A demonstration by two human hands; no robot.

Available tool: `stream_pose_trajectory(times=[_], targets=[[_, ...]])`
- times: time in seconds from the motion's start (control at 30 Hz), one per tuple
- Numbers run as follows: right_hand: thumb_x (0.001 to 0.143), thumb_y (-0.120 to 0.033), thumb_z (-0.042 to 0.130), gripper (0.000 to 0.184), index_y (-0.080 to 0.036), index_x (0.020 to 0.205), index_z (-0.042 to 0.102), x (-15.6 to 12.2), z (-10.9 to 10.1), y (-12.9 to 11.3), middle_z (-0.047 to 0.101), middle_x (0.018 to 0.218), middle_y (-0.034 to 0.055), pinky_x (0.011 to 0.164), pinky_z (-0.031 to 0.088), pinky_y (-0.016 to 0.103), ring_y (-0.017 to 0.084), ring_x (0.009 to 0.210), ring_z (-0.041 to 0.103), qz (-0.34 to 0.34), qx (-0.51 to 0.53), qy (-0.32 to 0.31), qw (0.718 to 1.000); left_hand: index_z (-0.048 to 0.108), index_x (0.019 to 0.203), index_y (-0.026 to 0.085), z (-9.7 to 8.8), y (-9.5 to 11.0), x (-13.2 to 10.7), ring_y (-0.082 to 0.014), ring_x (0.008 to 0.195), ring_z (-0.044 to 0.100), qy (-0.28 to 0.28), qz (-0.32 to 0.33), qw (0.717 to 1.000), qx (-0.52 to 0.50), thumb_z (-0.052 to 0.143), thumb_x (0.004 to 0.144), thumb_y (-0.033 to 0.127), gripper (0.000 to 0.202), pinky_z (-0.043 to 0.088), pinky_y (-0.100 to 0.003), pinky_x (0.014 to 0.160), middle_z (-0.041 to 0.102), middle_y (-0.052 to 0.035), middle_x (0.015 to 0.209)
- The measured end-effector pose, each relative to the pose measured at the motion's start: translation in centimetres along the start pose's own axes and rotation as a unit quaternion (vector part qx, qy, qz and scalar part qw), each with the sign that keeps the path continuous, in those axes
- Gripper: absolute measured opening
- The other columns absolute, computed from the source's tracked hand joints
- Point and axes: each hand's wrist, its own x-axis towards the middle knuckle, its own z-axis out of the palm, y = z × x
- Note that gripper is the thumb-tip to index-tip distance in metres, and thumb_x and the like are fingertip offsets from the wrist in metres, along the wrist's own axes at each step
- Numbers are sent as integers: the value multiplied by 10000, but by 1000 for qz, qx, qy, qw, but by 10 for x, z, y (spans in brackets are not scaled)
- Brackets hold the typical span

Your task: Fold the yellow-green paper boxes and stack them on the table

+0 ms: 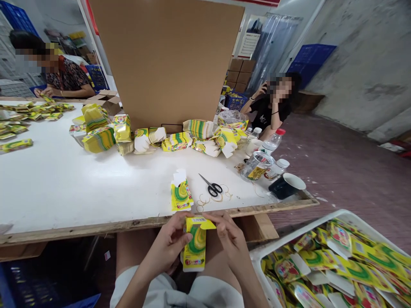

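Observation:
A small yellow carton point(195, 246) with a green swirl print is upright above my lap, just in front of the table edge. My left hand point(171, 239) grips its left side, thumb across the front face. At the top right, the fingers of my right hand point(227, 233) are closed on the carton's yellow end flap, which sticks out sideways. Beyond my hands, a flattened carton point(181, 194) with white flaps lies on the table. Black-handled scissors point(212, 186) rest beside it, near several loose rubber bands point(202, 202).
Bundles of flat cartons point(99, 137) line the white table point(138, 188) before a tall cardboard sheet point(167, 64). Bottles, a plastic jar point(257, 167) and a dark mug point(285, 186) stand at the right corner. A white bin point(257, 259) of cartons sits lower right. Two people sit beyond.

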Motion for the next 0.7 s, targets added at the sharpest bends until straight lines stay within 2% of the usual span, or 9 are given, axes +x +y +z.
stream_pose_trajectory(times=[0.07, 0.13, 0.27, 0.37, 0.47, 0.53, 0.57, 0.63, 0.7], targets=[[924, -449, 566, 316, -251, 1110, 727, 1, -1, -3, 727, 1056, 76, 860, 534, 340, 247, 996, 662, 33, 13, -31, 999, 553, 1229, 231, 1, -2, 1, -253, 1063, 668, 15, 9, 1000, 14, 635, 883, 325, 368, 523, -301, 850, 706, -105, 1170], [869, -396, 652, 359, -252, 1197, 679, 1, 3, -3, 746, 950, 54, 737, 557, 303, 227, 853, 690, 77, 5, -52, 996, 553, 1240, 240, 3, -4, 1, -251, 1111, 646, 15, 17, 1000, 17, 624, 890, 309, 364, 507, -312, 901, 686, -106, 1219], [845, -320, 651, 329, -249, 1166, 650, 4, 13, -2, 710, 722, -6, 601, 509, 250, 182, 647, 647, 93, -58, -31, 993, 525, 1280, 243, 5, -6, 2, -242, 1147, 624, 1, 14, 1000, -8, 608, 901, 308, 393, 462, -342, 981, 660, -112, 1270], [837, -291, 643, 319, -232, 1149, 621, 5, 16, -5, 641, 598, -44, 549, 454, 229, 164, 561, 589, 98, -100, -17, 990, 531, 1262, 226, 5, -6, 4, -249, 1071, 664, 20, -1, 999, -49, 658, 868, 325, 426, 495, -329, 904, 708, -117, 1178], [832, -306, 659, 354, -215, 1171, 613, 3, 15, -4, 598, 533, -66, 509, 420, 221, 150, 495, 544, 95, -100, -28, 990, 540, 1224, 213, 4, -5, 6, -243, 975, 699, 19, -11, 995, -92, 711, 830, 317, 442, 514, -308, 829, 745, -111, 1076], [878, -358, 623, 330, -224, 1179, 637, -1, 14, 1, 628, 571, -45, 532, 450, 227, 154, 520, 570, 85, -95, -19, 992, 550, 1202, 210, 4, -5, 7, -227, 912, 712, 17, -16, 993, -120, 734, 813, 299, 440, 520, -297, 799, 760, -98, 1009], [902, -383, 597, 316, -233, 1175, 654, -2, 14, 4, 674, 652, -17, 587, 487, 237, 167, 597, 618, 78, -91, -7, 993, 557, 1194, 208, 5, -5, 8, -215, 880, 715, 18, -18, 991, -129, 743, 806, 289, 438, 522, -289, 784, 765, -91, 978], [924, -409, 573, 301, -254, 1158, 682, -3, 15, 7, 739, 921, 41, 765, 535, 275, 204, 854, 682, 67, -66, 22, 995, 574, 1175, 201, 10, -7, 9, -194, 819, 713, 21, -17, 990, -137, 755, 794, 275, 429, 521, -270, 749, 767, -79, 927], [913, -413, 590, 300, -261, 1150, 693, -2, 16, 7, 717, 1133, 65, 903, 523, 315, 233, 1054, 657, 58, -28, 37, 997, 590, 1152, 195, 18, -10, 11, -189, 802, 707, 20, -10, 991, -134, 758, 789, 275, 407, 518, -265, 732, 762, -79, 917]])
